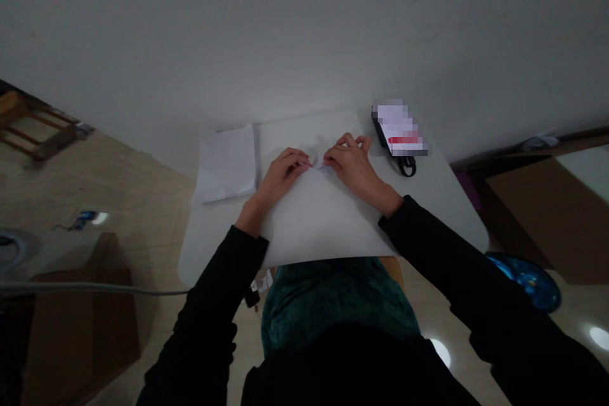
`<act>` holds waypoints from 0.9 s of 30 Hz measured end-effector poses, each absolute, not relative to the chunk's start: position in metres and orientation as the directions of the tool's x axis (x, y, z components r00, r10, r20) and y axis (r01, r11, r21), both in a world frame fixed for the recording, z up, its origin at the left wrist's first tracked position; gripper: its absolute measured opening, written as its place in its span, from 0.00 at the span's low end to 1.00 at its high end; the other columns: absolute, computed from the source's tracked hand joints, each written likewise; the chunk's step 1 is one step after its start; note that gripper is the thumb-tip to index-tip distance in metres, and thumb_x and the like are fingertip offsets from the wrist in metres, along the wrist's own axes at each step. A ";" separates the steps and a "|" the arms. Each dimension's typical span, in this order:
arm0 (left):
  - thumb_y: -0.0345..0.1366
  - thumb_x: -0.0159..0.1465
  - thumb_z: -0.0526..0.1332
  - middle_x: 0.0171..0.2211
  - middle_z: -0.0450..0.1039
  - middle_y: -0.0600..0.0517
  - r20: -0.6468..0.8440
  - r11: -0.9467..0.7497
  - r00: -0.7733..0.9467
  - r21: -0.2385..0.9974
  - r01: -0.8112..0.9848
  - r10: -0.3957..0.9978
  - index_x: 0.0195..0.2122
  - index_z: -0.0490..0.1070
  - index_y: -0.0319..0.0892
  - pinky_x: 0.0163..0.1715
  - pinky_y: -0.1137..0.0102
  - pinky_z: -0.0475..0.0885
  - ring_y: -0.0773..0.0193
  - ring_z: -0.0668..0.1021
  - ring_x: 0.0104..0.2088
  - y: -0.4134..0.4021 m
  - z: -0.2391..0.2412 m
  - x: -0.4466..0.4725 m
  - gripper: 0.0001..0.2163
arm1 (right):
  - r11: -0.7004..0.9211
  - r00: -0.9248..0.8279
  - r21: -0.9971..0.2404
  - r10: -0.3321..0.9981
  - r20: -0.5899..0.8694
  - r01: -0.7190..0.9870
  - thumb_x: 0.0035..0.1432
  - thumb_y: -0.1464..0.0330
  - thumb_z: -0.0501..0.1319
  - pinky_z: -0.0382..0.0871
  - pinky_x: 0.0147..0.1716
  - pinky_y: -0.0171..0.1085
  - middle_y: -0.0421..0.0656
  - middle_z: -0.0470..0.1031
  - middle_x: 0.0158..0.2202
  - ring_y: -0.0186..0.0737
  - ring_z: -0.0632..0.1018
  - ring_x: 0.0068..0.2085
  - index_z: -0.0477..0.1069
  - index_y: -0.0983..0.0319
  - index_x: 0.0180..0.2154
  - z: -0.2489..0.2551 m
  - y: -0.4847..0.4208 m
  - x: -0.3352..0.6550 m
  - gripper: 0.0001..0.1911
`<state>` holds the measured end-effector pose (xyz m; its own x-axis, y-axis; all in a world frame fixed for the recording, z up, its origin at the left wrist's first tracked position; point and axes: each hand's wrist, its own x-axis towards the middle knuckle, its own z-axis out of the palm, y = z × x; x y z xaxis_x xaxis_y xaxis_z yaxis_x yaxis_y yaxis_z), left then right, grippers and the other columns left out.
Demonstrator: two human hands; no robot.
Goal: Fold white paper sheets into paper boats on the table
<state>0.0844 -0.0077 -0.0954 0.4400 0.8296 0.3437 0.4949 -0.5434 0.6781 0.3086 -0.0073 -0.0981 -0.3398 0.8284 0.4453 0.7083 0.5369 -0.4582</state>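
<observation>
Both hands meet over the middle of a white table (pixel 323 228). Between them is a small piece of folded white paper (pixel 320 168), too small and dim for its shape to be made out. My left hand (pixel 284 172) pinches its left end between thumb and fingers. At the other end, my right hand (pixel 351 162) is closed on the paper with bent fingers. A stack of white paper sheets (pixel 227 163) lies left of my left hand. Beyond my right hand rests a phone-like device (pixel 398 127) with a lit, blurred-out screen and a black strap or cable (pixel 406 166).
A grey wall (pixel 304 32) rises behind the table. Cardboard boxes stand at lower left (pixel 85 330) and right (pixel 547 216). A blue basin-like object (pixel 533 282) is on the floor at right. A grey cable (pixel 95 288) crosses the left side near my sleeve.
</observation>
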 end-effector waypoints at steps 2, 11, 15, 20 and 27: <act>0.41 0.70 0.60 0.45 0.78 0.47 0.346 -0.559 0.455 0.648 0.518 0.821 0.40 0.78 0.46 0.49 0.65 0.74 0.60 0.79 0.46 -0.007 -0.095 0.075 0.08 | 0.536 -0.343 -0.455 0.829 0.442 0.711 0.66 0.76 0.59 0.49 0.50 0.54 0.45 0.82 0.36 0.52 0.70 0.50 0.78 0.58 0.31 -0.099 -0.006 0.309 0.13; 0.44 0.72 0.58 0.38 0.82 0.49 0.359 -0.584 0.476 0.636 0.505 0.803 0.37 0.79 0.46 0.47 0.65 0.75 0.61 0.82 0.40 -0.011 -0.093 0.073 0.13 | 0.677 -0.577 -0.136 0.701 0.419 0.724 0.70 0.73 0.58 0.53 0.46 0.51 0.48 0.80 0.32 0.53 0.68 0.49 0.78 0.59 0.32 -0.090 -0.012 0.299 0.13; 0.41 0.72 0.57 0.38 0.82 0.50 0.356 -0.570 0.463 0.654 0.496 0.812 0.35 0.78 0.46 0.47 0.65 0.75 0.61 0.82 0.41 -0.013 -0.093 0.073 0.13 | 0.746 -0.661 -0.104 0.638 0.395 0.657 0.70 0.70 0.60 0.56 0.45 0.49 0.48 0.79 0.32 0.53 0.69 0.49 0.78 0.58 0.31 -0.083 -0.011 0.280 0.13; 0.42 0.70 0.60 0.35 0.81 0.51 0.327 -0.476 0.362 0.732 0.488 0.873 0.37 0.75 0.45 0.44 0.66 0.75 0.63 0.82 0.37 -0.014 -0.097 0.077 0.08 | 0.656 -0.594 -0.233 0.752 0.285 0.718 0.68 0.74 0.60 0.61 0.40 0.46 0.49 0.79 0.32 0.48 0.73 0.40 0.79 0.61 0.31 -0.081 0.000 0.264 0.14; 0.59 0.71 0.46 0.39 0.79 0.48 0.188 -0.193 -0.132 0.981 -0.029 0.973 0.46 0.65 0.47 0.40 0.64 0.76 0.61 0.81 0.38 -0.013 -0.097 0.107 0.22 | 0.670 -0.602 -0.565 0.721 0.343 0.481 0.57 0.79 0.60 0.64 0.39 0.40 0.43 0.77 0.34 0.43 0.75 0.42 0.70 0.60 0.26 -0.074 -0.010 0.252 0.11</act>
<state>0.1066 -0.0134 -0.0972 -0.1323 0.9733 0.1877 -0.0293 -0.1931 0.9807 0.2522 -0.0104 -0.0736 -0.6023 0.7209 0.3428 0.4807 0.6704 -0.5652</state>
